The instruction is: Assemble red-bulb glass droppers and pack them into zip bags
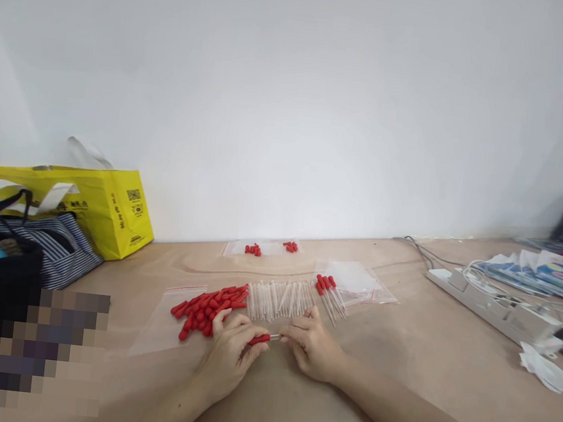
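My left hand [233,348] is closed around a red rubber dropper bulb [260,339]. A thin clear dropper tube [275,336] is pinched in my right hand [314,350], its end meeting the mouth of the bulb; how far it sits inside cannot be seen. Just beyond my left hand lies a heap of red bulbs [203,307], partly on a clear zip bag [164,319]. A row of clear tubes [279,300] lies beyond both hands. To its right are several droppers with red bulbs on their tubes [333,300].
Clear zip bags [359,283] lie at the right behind the droppers. Near the wall is a bag with red bulbs and tubes [270,250]. A yellow bag [120,214] and striped pouch [63,248] stand left. Right are a power strip [492,310], crumpled tissue [549,370] and booklets [551,273].
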`<state>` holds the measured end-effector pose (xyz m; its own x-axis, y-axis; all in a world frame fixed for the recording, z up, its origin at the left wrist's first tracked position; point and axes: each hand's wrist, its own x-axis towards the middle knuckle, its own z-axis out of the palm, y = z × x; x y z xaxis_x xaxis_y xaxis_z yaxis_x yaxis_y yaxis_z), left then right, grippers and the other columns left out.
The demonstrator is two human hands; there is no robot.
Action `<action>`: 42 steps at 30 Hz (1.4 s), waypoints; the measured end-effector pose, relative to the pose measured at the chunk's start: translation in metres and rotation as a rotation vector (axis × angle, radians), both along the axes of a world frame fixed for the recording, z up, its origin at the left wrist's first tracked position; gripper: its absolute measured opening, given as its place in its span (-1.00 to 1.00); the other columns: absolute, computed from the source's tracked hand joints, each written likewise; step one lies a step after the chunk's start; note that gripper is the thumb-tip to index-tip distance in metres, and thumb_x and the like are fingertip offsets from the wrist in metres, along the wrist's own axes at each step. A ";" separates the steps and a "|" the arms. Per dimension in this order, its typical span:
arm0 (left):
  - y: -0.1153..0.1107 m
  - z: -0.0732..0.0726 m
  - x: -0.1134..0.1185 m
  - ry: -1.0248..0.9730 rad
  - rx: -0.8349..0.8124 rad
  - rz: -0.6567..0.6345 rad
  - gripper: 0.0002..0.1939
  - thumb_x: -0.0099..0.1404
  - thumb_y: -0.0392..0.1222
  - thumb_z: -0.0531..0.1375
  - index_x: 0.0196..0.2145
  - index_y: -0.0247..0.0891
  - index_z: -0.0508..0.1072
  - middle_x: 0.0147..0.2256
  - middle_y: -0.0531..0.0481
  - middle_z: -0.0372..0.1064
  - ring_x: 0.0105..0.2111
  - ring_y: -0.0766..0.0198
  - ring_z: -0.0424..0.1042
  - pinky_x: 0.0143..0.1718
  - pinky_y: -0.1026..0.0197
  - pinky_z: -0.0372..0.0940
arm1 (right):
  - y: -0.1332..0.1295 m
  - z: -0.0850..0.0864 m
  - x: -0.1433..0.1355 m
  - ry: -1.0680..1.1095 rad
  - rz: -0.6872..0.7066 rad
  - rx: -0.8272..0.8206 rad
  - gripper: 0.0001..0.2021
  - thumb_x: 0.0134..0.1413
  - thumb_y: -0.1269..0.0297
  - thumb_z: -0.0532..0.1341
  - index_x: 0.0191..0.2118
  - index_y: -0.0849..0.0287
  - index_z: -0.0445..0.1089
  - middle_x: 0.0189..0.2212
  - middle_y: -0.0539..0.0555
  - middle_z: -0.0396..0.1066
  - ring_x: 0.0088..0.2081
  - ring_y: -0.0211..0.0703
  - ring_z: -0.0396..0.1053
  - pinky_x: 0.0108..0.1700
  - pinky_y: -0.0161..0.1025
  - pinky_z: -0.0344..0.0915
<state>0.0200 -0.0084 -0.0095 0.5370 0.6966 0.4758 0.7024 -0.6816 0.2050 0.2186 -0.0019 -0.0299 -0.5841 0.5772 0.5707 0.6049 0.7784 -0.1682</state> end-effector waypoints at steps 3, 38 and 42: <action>0.000 0.001 -0.001 0.003 0.036 -0.003 -0.87 0.23 -0.17 0.06 -0.36 -0.10 0.41 -0.51 0.13 0.38 -0.38 0.27 0.30 -0.04 -0.08 -0.19 | 0.000 0.000 0.001 0.030 0.018 0.003 -0.80 0.08 0.48 -0.04 -0.36 0.20 0.31 -0.50 0.02 0.33 -0.45 -0.29 0.18 -0.28 -0.26 -0.11; 0.008 -0.005 -0.014 0.015 0.117 0.284 -0.70 0.19 -0.11 0.07 -0.09 -0.09 0.31 -0.15 -0.03 0.37 -0.13 0.10 0.26 -0.06 -0.12 -0.15 | 0.028 0.013 0.044 0.187 -0.774 -0.185 -0.78 0.05 0.36 0.01 -0.23 0.14 0.35 -0.32 0.08 0.42 -0.23 -0.14 0.29 -0.20 -0.19 -0.10; 0.012 -0.006 -0.018 0.037 0.137 0.359 -0.78 0.15 -0.15 0.08 -0.21 -0.07 0.38 -0.18 -0.02 0.37 -0.15 0.08 0.26 -0.09 -0.12 -0.13 | 0.042 0.013 0.064 0.193 -0.982 -0.343 -0.76 0.06 0.25 0.01 -0.21 0.15 0.34 -0.40 0.07 0.44 -0.25 -0.09 0.32 -0.14 -0.14 -0.09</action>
<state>0.0020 0.0041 -0.0155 0.2889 0.7749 0.5622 0.9067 -0.4100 0.0991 0.2821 0.0400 -0.0168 0.3098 0.8949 0.3212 0.8828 -0.1453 -0.4467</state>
